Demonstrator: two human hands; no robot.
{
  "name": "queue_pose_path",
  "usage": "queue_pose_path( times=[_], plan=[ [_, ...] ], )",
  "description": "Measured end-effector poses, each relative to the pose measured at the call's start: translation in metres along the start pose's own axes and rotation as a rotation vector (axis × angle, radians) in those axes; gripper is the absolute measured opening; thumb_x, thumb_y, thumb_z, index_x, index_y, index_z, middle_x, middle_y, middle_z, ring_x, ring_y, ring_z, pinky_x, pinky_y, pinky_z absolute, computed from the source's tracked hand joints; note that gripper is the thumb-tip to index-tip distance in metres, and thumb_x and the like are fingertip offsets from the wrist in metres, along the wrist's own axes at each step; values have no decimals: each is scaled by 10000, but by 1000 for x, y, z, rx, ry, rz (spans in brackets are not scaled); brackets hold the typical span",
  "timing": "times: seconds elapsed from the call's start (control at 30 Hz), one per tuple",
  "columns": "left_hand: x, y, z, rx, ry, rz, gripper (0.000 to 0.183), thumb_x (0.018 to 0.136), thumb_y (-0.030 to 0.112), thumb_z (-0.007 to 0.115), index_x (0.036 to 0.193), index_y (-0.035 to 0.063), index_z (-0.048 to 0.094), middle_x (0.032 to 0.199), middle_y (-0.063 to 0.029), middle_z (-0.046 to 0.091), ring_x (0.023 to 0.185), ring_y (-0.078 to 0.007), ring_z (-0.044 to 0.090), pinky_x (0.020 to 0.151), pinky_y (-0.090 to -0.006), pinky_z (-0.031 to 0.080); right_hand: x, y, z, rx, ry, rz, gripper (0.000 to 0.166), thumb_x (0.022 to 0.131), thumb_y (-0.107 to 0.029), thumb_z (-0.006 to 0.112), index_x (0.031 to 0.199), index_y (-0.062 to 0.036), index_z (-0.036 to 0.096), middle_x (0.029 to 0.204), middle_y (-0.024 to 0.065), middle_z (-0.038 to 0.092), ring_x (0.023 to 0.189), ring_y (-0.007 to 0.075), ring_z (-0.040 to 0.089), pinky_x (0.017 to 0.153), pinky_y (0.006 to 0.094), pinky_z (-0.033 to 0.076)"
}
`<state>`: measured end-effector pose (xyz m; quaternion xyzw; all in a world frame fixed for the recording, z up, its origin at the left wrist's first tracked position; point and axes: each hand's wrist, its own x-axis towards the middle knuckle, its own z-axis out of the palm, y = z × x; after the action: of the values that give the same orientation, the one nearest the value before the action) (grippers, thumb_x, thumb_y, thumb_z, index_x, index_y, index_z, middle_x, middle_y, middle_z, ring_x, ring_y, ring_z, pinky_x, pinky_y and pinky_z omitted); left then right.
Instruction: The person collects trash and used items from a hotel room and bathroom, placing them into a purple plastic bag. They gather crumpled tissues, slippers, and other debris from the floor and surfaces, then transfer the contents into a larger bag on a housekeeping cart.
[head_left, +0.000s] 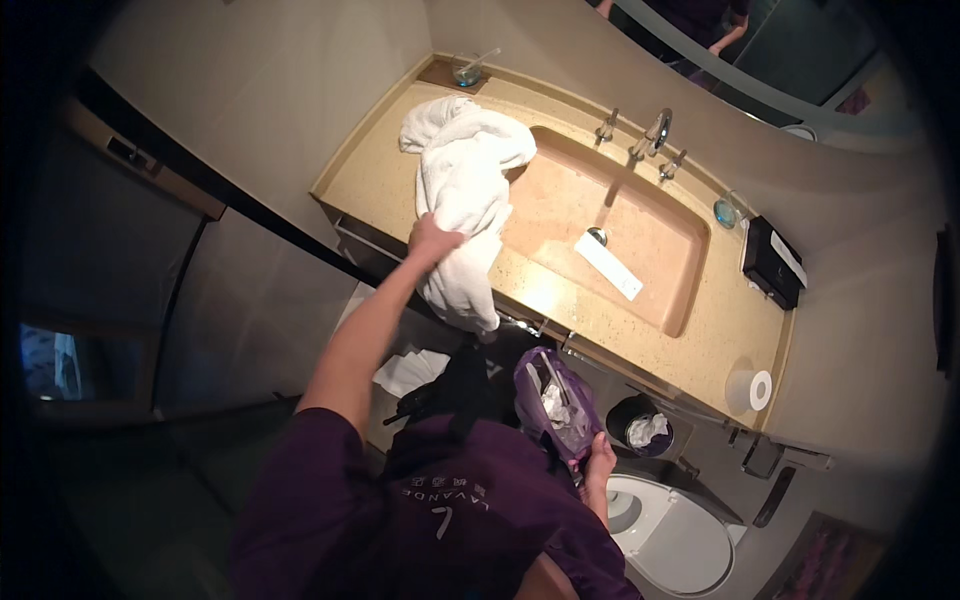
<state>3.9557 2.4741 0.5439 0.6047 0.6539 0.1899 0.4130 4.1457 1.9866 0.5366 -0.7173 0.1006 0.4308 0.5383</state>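
My left hand (435, 241) grips a bunched white towel (469, 180) on the left part of the counter. The towel's upper end lies beside the basin and its lower end hangs over the front edge. Close to my body, my right hand (598, 461) holds a translucent purple plastic bag (529, 397) by its edge. Crumpled white paper (555, 405) and thin white sticks show through the bag's mouth. A white paper packet (609, 266) lies in the basin (675, 247), beside the drain.
A chrome faucet (660, 131) stands behind the basin. Glasses (466, 71) and a black box (771, 262) sit on the counter (367, 157), with a toilet roll (750, 390) at its right end. Below are a waste bin (626, 424) holding paper, an open toilet (682, 540) and white paper (412, 373).
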Motion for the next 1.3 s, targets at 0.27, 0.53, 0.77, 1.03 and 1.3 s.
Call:
queue_pose_path(
  times=[0.27, 0.53, 0.77, 1.03, 1.3],
  plan=[
    [11, 10, -180, -999, -166, 118, 379, 555, 17, 542, 911, -84, 625, 920, -151, 642, 851, -256, 638, 818, -362, 537, 44, 4, 4, -159, -94, -4, 349, 992, -398, 525, 931, -60, 585, 533, 29, 513, 391, 172, 531, 357, 291, 363],
    [93, 119, -351, -1183, 65, 392, 422, 693, 17, 521, 1106, -57, 559, 1097, -173, 612, 1033, -326, 616, 963, -449, 513, 71, -3, 28, -167, -163, 20, 353, 990, -391, 530, 881, -60, 587, 539, 33, 522, 389, 167, 535, 356, 276, 373],
    [229, 134, -252, 398, 781, 490, 630, 670, 108, 722, 1261, -14, 540, 1174, -208, 607, 1145, -341, 571, 992, -426, 467, 70, -24, 48, -214, -28, 54, 337, 991, -376, 533, 947, -54, 624, 625, 6, 546, 452, 123, 525, 371, 278, 418],
    [282, 167, -48, 1077, -31, 380, 367, 746, 127, 632, 1100, 54, 694, 1109, -205, 656, 1074, -370, 617, 959, -430, 482, 42, -63, 75, -160, 185, 19, 355, 1001, -375, 516, 975, -45, 644, 641, -8, 495, 490, 98, 485, 387, 284, 437],
    [290, 171, 3, 1231, -296, 585, 932, 559, 204, 767, 1409, 225, 385, 1344, -158, 456, 1218, -387, 471, 907, -546, 468, 31, -50, 117, -70, 206, 56, 356, 998, -388, 522, 1029, -52, 637, 613, -26, 462, 455, 90, 457, 405, 273, 442]
  ],
)
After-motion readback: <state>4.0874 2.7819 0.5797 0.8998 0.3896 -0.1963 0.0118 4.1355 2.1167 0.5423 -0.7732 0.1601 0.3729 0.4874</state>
